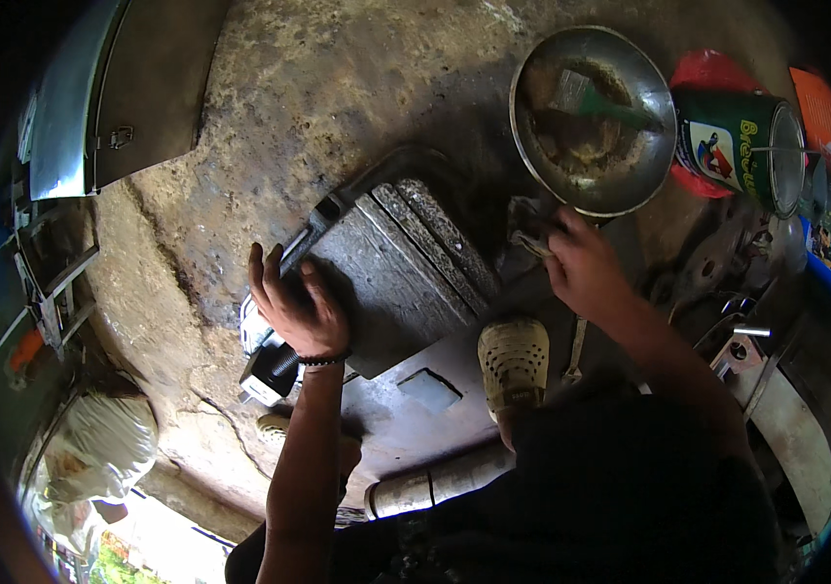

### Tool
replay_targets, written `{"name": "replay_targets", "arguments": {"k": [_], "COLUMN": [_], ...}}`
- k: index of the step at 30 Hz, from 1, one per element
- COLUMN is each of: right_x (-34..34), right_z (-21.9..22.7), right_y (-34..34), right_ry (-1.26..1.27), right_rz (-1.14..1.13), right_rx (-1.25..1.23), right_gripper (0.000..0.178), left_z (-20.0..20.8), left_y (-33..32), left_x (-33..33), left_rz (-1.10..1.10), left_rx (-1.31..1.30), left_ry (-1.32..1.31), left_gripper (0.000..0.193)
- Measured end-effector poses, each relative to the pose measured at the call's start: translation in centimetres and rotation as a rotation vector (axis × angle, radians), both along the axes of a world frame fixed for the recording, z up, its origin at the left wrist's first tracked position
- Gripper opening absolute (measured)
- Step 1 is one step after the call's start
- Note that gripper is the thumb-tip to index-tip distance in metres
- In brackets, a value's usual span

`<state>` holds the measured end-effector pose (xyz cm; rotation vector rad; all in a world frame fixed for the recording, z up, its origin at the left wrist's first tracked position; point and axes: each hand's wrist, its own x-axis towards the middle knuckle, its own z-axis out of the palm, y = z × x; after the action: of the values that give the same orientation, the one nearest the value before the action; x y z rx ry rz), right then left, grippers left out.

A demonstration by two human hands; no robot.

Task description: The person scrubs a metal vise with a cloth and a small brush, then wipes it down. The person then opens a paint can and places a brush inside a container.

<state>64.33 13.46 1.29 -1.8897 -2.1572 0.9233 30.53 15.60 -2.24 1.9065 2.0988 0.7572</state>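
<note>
A heavy, dark metal block that looks like a machine vise (386,277) lies on the floor in front of me, its top grooved by long parallel slots. My left hand (294,311) rests at its left edge, fingers spread and gripping nothing. Close by that hand, a threaded screw (284,366) shows at the vise's lower left end. My right hand (581,258) is closed on a dark, crumpled piece, perhaps a rag (529,226), to the right of the vise. Just beyond it stands a metal pan (523,122) holding brownish liquid and a green-handled paintbrush (598,103).
A green can (776,146) lies tilted on red plastic right of the pan. Metal parts (712,258) crowd the right side. My shoe (513,365) is close to the vise's near corner. A metal cabinet (158,88) stands far left, with a white sack (99,443) nearer.
</note>
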Motion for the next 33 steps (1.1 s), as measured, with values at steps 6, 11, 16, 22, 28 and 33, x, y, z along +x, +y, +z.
{"name": "replay_targets", "arguments": {"k": [6,11,16,22,28,33], "right_x": [-2.5,-0.1,-3.6,-0.7,-2.8,-1.8], "right_z": [-1.6,-1.0,-2.8,-1.6,-3.4,-2.5], "right_y": [1.1,0.9,0.4,-0.2,-1.1,-1.3], "right_ry": [-0.021,-0.158,-0.048,-0.141,0.030,-0.134], "right_rz": [0.242,0.069,-0.039,0.080,-0.043,0.304], "right_rx": [0.006,-0.203,0.048,-0.160,0.033,-0.274], "right_gripper": [0.020,0.016,0.015,0.013,0.014,0.022], "left_z": [0.3,0.4,0.4,0.0,-0.3,2.7], "left_y": [0.3,0.2,0.0,-0.3,-0.3,0.5], "left_x": [0.1,0.2,0.1,-0.8,-1.1,-2.0], "left_rz": [-0.011,-0.012,-0.018,-0.035,-0.093,-0.177], "left_rx": [-0.026,0.011,0.017,0.063,0.153,0.289], "left_ry": [-0.001,-0.005,-0.077,-0.210,-0.301,-0.196], "left_gripper": [0.042,0.040,0.039,0.037,0.036,0.035]}}
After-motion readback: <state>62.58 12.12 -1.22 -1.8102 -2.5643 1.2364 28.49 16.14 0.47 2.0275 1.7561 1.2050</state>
